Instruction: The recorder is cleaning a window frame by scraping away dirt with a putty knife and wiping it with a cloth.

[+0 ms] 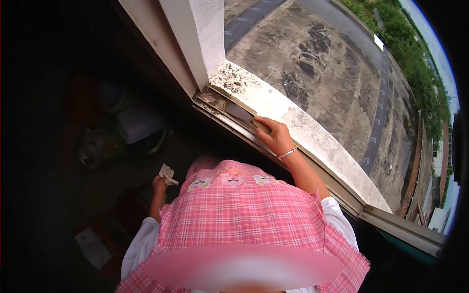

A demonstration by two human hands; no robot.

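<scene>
Crumpled whitish tissue or cloth (168,174) is pinched in my left hand (159,185), low beside the pink plaid apron (238,212). My right hand (275,135), with a silver bangle at the wrist, reaches onto the dirty track of the window frame (214,98). Its fingertips are bent down at the track. A smooth grey flat patch (239,111) shows in the track just beyond them; whether it is a thin blade or a wet surface cannot be told. Whether those fingers grip anything is unclear.
Outside the frame runs a white ledge (267,97) with dark debris at its corner. Beyond lies a stained flat surface (329,73) with dark strips. A pale upright frame post (183,40) stands at the upper left. Several dim objects, one a whitish box (141,124), lie in shadow at left.
</scene>
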